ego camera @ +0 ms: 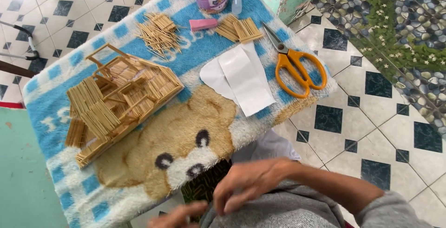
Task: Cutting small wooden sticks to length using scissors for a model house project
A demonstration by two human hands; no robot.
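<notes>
Hands, both blurred low in view over a grey-clad lap, work apart from the toothpick house [121, 99] on the bear towel [195, 56]: right hand [248, 181] and left hand [179, 215] need steadying (grips unreadable, 2 smears).

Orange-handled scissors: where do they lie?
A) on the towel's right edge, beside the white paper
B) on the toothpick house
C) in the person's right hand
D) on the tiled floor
A: the scissors lie on the towel, right of the white paper.
</notes>
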